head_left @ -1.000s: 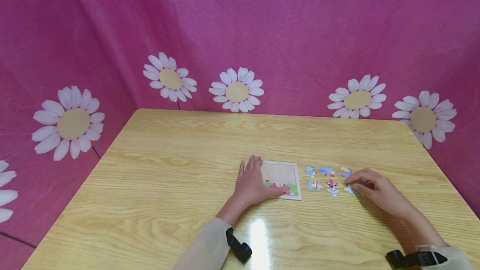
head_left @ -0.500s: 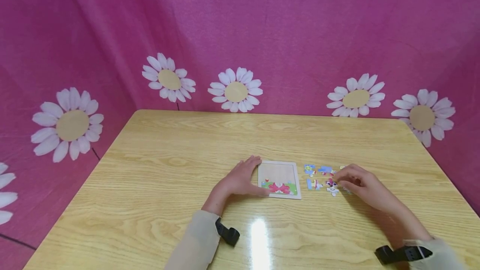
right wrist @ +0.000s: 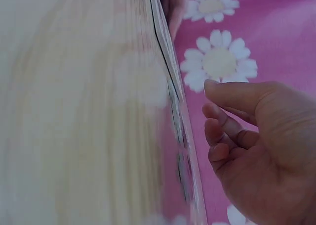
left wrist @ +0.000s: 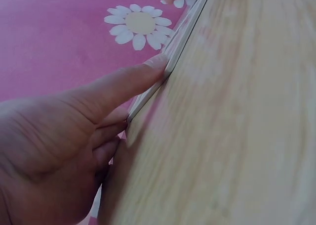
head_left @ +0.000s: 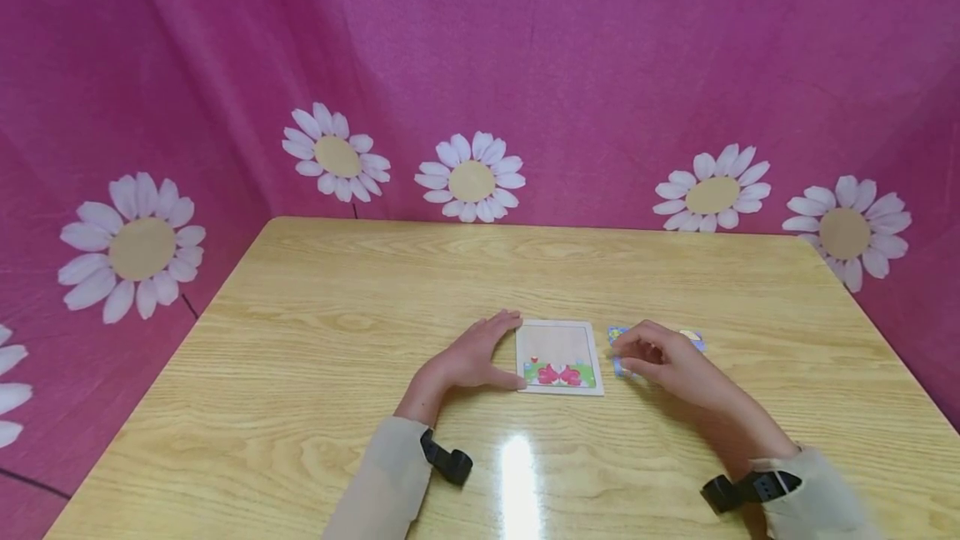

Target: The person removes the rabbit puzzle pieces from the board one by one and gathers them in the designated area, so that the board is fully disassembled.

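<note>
A square puzzle board (head_left: 558, 336) with a pale rim lies on the table, its lower strip filled with green and red picture. My left hand (head_left: 468, 357) rests spread along the board's left side, thumb at the near corner and fingers at the far one. In the left wrist view the straight thumb (left wrist: 126, 84) touches the board's edge. Right of the board, my right hand (head_left: 675, 365) hovers over loose puzzle pieces (head_left: 692, 337), hiding most of them. The right wrist view shows its fingers (right wrist: 227, 121) loosely bent, with nothing visible between thumb and fingertips.
The wood-grain table (head_left: 375, 290) runs back to a pink cloth (head_left: 480, 40) with large daisies. Black straps with small cameras (head_left: 450, 461) sit on both wrists. A bright light reflection (head_left: 519, 482) shows near the table's front.
My right hand has moved left across the loose pieces toward the board. My left thumb has slid left off the picture strip to the board's near left corner.
</note>
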`<state>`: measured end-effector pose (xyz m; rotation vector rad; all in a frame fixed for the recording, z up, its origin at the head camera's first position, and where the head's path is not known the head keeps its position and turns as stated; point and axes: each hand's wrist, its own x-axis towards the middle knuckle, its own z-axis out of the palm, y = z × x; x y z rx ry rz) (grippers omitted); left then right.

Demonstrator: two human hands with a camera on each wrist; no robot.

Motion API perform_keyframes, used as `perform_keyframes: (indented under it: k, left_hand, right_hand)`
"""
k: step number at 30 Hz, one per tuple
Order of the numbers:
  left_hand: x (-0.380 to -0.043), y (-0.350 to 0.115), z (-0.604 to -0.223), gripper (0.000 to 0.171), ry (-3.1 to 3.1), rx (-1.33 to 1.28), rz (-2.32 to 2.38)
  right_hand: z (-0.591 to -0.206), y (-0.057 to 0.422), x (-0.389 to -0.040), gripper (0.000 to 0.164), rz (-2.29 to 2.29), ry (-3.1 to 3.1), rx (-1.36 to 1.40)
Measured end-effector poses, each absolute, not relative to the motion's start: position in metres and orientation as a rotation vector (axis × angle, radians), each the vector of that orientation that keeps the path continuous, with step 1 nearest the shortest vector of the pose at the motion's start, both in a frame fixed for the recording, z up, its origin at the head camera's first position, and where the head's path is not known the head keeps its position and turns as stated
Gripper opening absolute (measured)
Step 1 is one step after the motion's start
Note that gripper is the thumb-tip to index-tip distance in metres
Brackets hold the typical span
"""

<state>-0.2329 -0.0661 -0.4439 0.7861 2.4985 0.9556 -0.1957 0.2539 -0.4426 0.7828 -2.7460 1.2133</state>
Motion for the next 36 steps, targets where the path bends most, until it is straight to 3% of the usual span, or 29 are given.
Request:
perform_keyframes:
  k: [17,24,36]
  left_hand:
    - [-0.235,-0.069,-0.447,0.090,2.499,0.800,0.936]
    - [-0.237,-0.068,-0.447,0.091,2.494,0.801,0.928]
    - [-0.237,-0.069,-0.450,0.091,2.505,0.794,0.922]
  right_hand:
    - [-0.443,0.171,-0.211,0.021,1.243,-2.889,0.937]
    - [-0.444,0.161,-0.215,0.020,1.146,-2.877,1.068]
    - [-0.444,0.155,-0.212,0.019,1.150,-2.902,1.052]
